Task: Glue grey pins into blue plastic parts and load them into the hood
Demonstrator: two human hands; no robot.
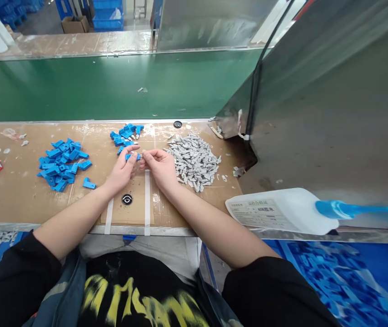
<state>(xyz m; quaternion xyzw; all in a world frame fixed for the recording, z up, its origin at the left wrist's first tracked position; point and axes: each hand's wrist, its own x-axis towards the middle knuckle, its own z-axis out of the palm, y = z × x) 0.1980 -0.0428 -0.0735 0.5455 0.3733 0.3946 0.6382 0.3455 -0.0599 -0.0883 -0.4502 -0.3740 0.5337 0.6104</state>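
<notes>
One blue piece [131,157] gripped between thumb and fingers of left hand [121,173], above cardboard-topped bench [17,195]. Right hand [163,170]: fingertips at piece's right end; cannot tell whether pinched shut. Larger blue pile [61,164] left of hands; smaller blue pile [126,132] just beyond; grey pile [196,161] beside right hand.

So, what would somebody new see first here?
Probably the big blue heap on the left of the brown worktop, and the pale grey heap on the right. Between them, the left hand holds a small blue piece, with the right hand close beside it. A white bottle is at the front right.
</notes>
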